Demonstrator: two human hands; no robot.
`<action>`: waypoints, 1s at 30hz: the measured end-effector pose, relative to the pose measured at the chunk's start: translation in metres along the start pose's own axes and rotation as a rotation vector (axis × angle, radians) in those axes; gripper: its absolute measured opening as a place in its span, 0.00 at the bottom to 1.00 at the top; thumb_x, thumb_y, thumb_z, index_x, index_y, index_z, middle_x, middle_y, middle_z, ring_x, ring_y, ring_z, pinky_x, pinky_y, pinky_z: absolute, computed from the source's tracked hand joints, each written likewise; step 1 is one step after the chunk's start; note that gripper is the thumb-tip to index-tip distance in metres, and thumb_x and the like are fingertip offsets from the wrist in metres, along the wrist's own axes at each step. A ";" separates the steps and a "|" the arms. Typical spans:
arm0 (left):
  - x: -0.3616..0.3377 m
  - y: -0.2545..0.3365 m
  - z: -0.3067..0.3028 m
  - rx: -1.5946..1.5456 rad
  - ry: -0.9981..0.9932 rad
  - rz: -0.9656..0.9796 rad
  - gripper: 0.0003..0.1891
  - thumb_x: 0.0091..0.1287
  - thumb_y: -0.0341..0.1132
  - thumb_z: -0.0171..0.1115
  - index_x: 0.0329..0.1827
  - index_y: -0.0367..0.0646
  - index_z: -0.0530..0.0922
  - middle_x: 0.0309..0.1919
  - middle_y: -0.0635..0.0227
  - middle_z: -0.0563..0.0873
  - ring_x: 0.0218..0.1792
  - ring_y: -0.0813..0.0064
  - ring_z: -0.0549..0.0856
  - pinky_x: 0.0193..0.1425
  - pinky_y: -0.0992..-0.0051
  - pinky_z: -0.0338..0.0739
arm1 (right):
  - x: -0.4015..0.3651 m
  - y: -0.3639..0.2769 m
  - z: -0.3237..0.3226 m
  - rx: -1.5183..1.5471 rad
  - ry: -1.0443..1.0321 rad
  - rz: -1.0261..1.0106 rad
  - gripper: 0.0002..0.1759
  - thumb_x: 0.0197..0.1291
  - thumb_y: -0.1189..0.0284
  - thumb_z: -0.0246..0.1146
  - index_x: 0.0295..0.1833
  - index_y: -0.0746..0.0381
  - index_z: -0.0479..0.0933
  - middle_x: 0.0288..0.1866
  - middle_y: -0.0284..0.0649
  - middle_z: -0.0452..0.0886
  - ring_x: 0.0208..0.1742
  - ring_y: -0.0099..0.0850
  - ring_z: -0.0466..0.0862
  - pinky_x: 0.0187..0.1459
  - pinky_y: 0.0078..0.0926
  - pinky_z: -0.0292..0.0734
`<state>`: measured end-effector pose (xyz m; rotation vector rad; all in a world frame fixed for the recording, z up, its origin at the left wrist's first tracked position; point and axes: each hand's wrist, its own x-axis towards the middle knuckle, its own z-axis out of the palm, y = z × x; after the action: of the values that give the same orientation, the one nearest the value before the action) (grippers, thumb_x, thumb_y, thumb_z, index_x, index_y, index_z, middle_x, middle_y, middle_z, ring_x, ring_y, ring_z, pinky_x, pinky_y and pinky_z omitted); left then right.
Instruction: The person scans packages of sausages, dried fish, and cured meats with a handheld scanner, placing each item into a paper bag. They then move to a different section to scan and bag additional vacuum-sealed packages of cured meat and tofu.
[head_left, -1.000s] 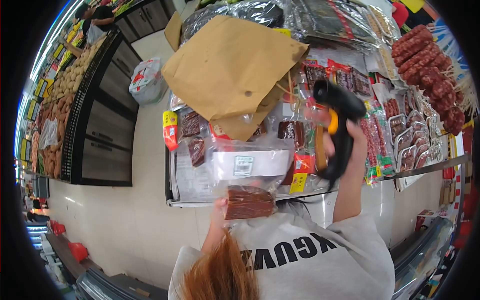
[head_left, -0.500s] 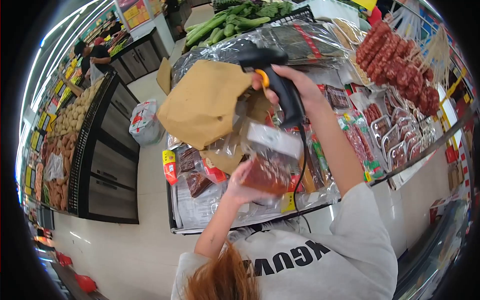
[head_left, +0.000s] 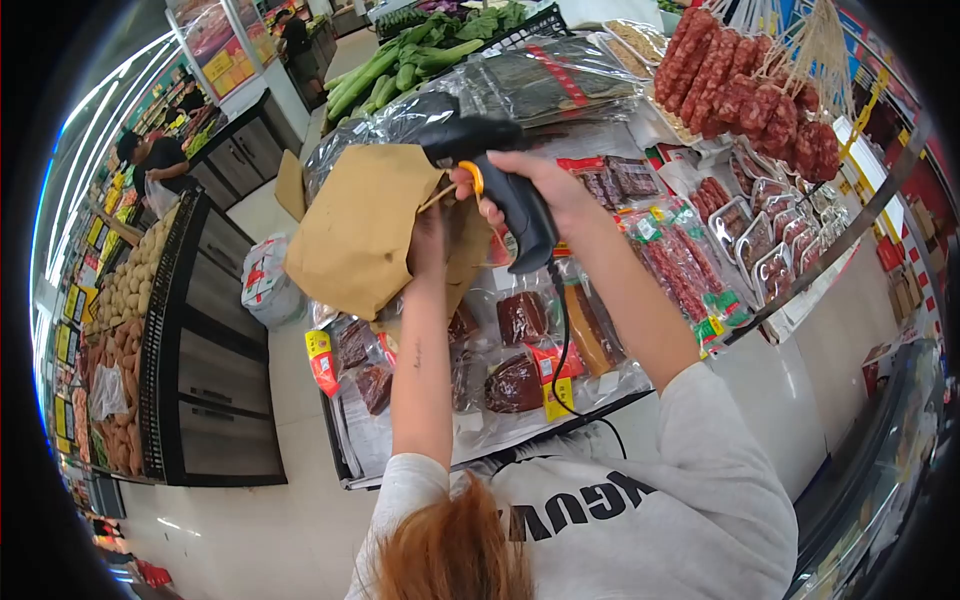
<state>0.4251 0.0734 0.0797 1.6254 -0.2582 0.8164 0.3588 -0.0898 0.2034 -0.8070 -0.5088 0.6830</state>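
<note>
My right hand (head_left: 548,188) grips a black barcode scanner (head_left: 497,178) with an orange trigger, held above the meat counter; its black cable (head_left: 560,340) hangs down toward me. My left hand (head_left: 428,243) is raised to the mouth of a brown paper bag (head_left: 355,225) that lies on the counter, just left of the scanner. Its fingers are hidden at the bag's edge, so I cannot tell whether they hold anything. Vacuum packs of dark cured meat (head_left: 520,318) lie below both hands.
Strings of red sausages (head_left: 745,90) hang at the upper right above trays of packed meat (head_left: 775,265). Green vegetables (head_left: 400,60) lie behind the counter. Across the aisle to the left are a potato bin (head_left: 125,290), a white sack (head_left: 262,285) on the floor and a person in black (head_left: 155,155).
My left hand held a clear pack of cured meat under the scanner; now that pack is out of sight and the hand is up at the paper bag. The scanner has moved left and down.
</note>
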 end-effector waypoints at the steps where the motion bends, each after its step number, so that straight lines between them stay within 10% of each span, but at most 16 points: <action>1: 0.001 0.003 0.008 -0.037 0.008 -0.013 0.20 0.58 0.41 0.49 0.50 0.39 0.65 0.46 0.64 0.71 0.49 0.68 0.70 0.52 0.68 0.63 | -0.003 0.005 -0.003 0.017 0.000 0.006 0.23 0.57 0.64 0.47 0.51 0.72 0.62 0.39 0.46 0.72 0.26 0.24 0.75 0.26 0.17 0.73; 30: -0.001 0.067 0.042 -0.765 0.388 -0.629 0.15 0.58 0.31 0.50 0.47 0.33 0.66 0.42 0.63 0.72 0.43 0.78 0.72 0.44 0.80 0.68 | -0.120 0.117 0.006 0.491 0.281 -0.055 0.26 0.57 0.66 0.45 0.58 0.70 0.53 0.58 0.44 0.61 0.45 0.37 0.75 0.42 0.25 0.75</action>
<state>0.4003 0.0178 0.1303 0.7284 0.2025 0.4376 0.2324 -0.1141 0.0962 -0.4129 -0.0970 0.5974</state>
